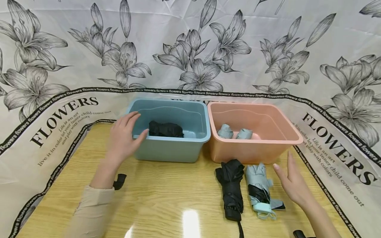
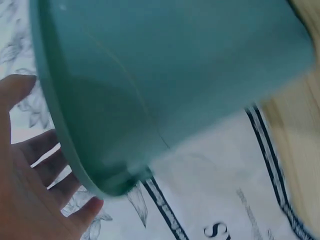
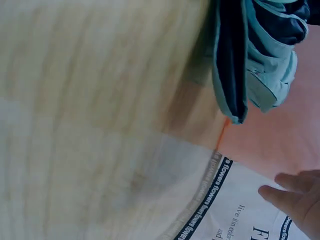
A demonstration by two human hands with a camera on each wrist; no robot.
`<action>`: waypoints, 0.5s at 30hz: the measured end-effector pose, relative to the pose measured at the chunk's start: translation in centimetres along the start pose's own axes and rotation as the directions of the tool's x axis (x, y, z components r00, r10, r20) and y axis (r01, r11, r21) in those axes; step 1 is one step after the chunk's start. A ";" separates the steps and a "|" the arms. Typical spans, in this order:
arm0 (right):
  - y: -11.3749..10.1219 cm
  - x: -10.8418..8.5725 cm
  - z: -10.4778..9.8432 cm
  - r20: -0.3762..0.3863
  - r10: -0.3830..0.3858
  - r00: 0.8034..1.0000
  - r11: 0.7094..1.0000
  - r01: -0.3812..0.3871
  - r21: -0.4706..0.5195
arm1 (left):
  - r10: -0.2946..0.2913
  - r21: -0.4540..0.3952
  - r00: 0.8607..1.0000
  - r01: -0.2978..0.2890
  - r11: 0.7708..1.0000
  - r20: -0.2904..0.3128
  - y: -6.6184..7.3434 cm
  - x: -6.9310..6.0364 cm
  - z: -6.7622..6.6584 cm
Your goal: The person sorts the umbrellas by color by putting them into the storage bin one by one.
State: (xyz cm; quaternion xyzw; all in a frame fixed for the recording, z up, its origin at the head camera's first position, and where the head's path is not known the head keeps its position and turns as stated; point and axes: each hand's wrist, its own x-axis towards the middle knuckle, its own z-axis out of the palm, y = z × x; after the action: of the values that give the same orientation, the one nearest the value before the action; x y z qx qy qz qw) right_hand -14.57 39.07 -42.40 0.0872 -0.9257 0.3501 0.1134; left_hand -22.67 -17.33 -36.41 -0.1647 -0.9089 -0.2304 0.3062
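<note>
Beige fabric forms the sleeve [image 1: 92,210] on the left forearm, and past its cuff the left hand [image 1: 122,137] is at the near left corner of the blue bin [image 1: 168,151]. Its fingers are spread wide, with the thumb at the front rim and the others by the left rim; whether they press on the rim is hard to tell, as the left wrist view is rather soft. Just beside that wrist, a dark object [image 1: 120,181], partly hidden, lies on the wooden table [image 1: 160,191]. Inside the blue bin rests a black bundle [image 1: 166,129]. Right of it, close by, stands the pink bin [image 1: 250,152], holding two pale blue bundles, one on the left [image 1: 225,131] and one on the right [image 1: 244,134]. On the table before the pink bin lies a folded black umbrella [image 1: 232,185], its handle end and strap [image 1: 240,228] toward the person. Just right of it is a pale blue umbrella [image 1: 257,177] with a mint handle [image 1: 262,208] and a loose flap [image 1: 277,204]. Farther right, the right hand [image 1: 294,185] is near the pink bin's front right corner, thumb and fingers apart, holding nothing. Patterned cloth [image 1: 190,19] hangs behind everything.
</note>
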 end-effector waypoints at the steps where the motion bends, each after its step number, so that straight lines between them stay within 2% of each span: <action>1: -0.1 -0.1 0.1 0.029 0.012 1.000 1.000 -0.012 -0.002 | -0.010 0.030 0.999 0.009 0.999 0.041 -0.4 -0.1 -0.3; 3: -0.2 -0.2 0.3 0.079 0.029 0.996 0.999 -0.027 -0.031 | -0.039 0.084 0.990 0.028 0.996 0.135 -1.2 -0.1 -0.9; 7: -0.2 -0.1 0.9 0.166 0.039 0.985 0.993 -0.019 -0.119 | -0.084 0.137 0.953 0.045 0.990 0.292 -2.3 0.4 -1.7; 10: 0.1 0.2 1.4 0.229 0.048 0.972 0.986 -0.009 -0.168 | -0.101 0.154 0.925 0.046 0.987 0.367 -3.1 0.8 -1.9; 15: 0.1 0.7 2.1 0.299 0.035 0.954 0.983 0.020 -0.180 | -0.123 0.181 0.873 0.041 0.983 0.471 -4.2 1.4 -2.2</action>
State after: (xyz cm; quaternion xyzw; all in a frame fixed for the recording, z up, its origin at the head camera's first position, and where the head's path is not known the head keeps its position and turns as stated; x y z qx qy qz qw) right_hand -15.60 37.64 -43.83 0.1253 -0.9605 0.2475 -0.0227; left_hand -24.54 -21.75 -35.26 -0.1521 -0.9784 -0.1190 0.0738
